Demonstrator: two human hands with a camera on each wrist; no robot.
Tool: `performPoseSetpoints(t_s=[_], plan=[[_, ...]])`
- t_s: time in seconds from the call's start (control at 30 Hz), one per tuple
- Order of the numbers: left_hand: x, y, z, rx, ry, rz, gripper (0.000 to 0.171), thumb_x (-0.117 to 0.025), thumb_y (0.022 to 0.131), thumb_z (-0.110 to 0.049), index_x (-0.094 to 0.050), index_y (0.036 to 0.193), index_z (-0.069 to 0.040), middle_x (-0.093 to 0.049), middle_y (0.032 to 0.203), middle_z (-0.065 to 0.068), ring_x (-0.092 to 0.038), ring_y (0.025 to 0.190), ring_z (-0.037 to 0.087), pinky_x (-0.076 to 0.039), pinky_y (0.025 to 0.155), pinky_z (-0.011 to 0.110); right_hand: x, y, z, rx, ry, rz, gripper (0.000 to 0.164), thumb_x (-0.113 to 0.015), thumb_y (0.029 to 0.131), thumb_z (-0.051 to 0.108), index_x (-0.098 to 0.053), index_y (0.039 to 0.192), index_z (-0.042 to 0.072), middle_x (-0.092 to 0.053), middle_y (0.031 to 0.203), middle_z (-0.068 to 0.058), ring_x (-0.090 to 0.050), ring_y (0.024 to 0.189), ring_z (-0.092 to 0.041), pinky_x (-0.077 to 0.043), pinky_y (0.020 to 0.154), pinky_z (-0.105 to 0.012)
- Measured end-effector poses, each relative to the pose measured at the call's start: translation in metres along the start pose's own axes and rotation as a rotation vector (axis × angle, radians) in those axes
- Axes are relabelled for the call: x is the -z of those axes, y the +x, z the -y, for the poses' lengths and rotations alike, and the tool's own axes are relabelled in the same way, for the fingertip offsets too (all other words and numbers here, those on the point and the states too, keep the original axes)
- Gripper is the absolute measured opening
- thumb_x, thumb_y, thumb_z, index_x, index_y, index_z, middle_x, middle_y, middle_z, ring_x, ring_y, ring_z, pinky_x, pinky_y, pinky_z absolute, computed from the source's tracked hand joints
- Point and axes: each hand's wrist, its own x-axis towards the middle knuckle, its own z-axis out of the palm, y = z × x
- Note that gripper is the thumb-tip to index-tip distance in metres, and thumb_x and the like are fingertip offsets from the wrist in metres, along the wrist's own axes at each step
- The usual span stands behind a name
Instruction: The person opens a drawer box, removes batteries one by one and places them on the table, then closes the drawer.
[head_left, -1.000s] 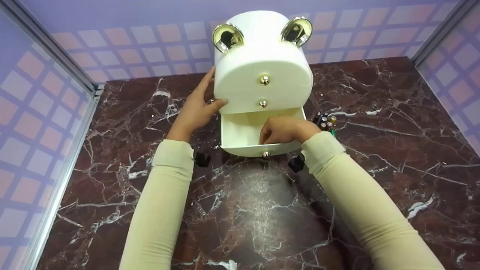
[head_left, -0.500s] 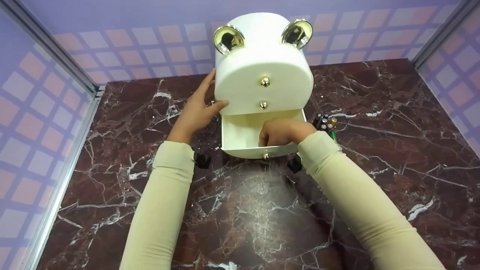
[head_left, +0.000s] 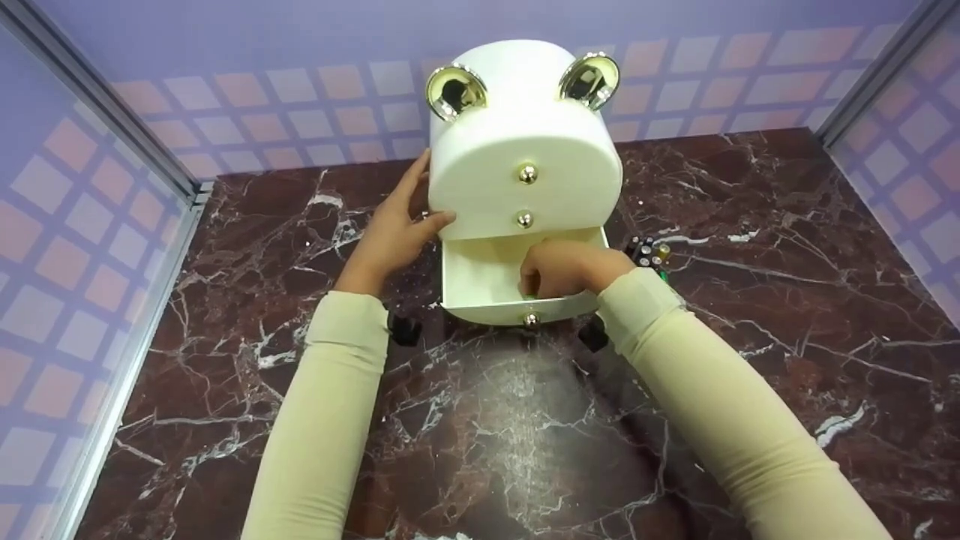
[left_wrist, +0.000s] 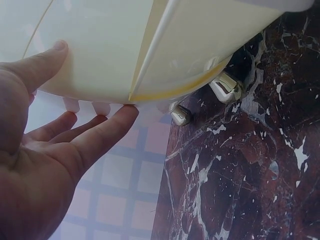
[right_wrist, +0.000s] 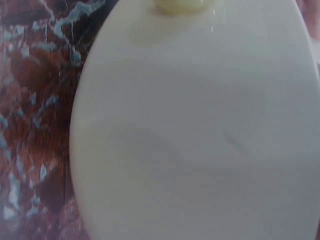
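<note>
A white rounded organizer (head_left: 525, 196) with two gold ear-like trims stands at the back, its lowest drawer (head_left: 480, 281) pulled out. My left hand (head_left: 394, 232) rests against the organizer's left side, thumb on the front face. In the left wrist view, its fingers (left_wrist: 102, 137) lie nearly straight along the curved side. Down inside the drawer, near its front wall, is my right hand (head_left: 566, 268), fingers curled. A bit of green (head_left: 530, 297) shows at its fingertips; the rest of that small thing is hidden. The right wrist view shows the white drawer front (right_wrist: 195, 130) close up.
Right of the drawer, several small cylinders (head_left: 646, 253) that look like batteries stand in a cluster, with a green one (head_left: 663, 276) beside them. Gold knobs (head_left: 528, 174) stick out from the fronts. Tiled walls (head_left: 300, 97) enclose the dark marbled table (head_left: 480, 420).
The head view has tilted slightly, so everything sits a little lower. The right hand stays in the drawer; a bit of green now shows under its fingers. The left hand keeps its place.
</note>
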Motion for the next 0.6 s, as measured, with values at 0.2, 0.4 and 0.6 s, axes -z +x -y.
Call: performPoseSetpoints(t_s=[0.2,0.4,0.6], plan=[[0.001,0.0,0.001,0.002,0.017,-0.005,0.088,-0.071,0.087,-0.034,-0.015,0.155,-0.035,-0.039,0.154,0.002,-0.039,0.14,0.028,-0.024,0.12,0.051,0.007,-0.01,-0.009,0.041,0.073,-0.099,0.014,-0.073,0.073,0.01,-0.075,0.086,0.012,-0.072,0.084,0.0,-0.061,0.076,-0.015,-0.054,0.075,-0.031],[0.001,-0.001,0.001,0.014,0.026,-0.012,0.088,-0.071,0.086,-0.038,-0.016,0.154,-0.039,-0.039,0.154,0.001,-0.037,0.141,0.029,-0.023,0.12,0.053,0.014,-0.021,-0.015,0.13,0.101,-0.187,0.015,-0.07,0.071,0.006,-0.072,0.086,0.008,-0.071,0.082,-0.004,-0.063,0.076,-0.015,-0.055,0.074,-0.031],[0.0,-0.001,0.002,0.02,0.033,-0.009,0.088,-0.071,0.086,-0.038,-0.015,0.155,-0.038,-0.039,0.154,0.001,-0.035,0.142,0.03,-0.022,0.12,0.053,0.018,-0.036,-0.017,0.15,0.176,-0.212,0.015,-0.068,0.073,0.004,-0.068,0.088,0.007,-0.069,0.084,-0.005,-0.063,0.078,-0.015,-0.056,0.076,-0.031]])
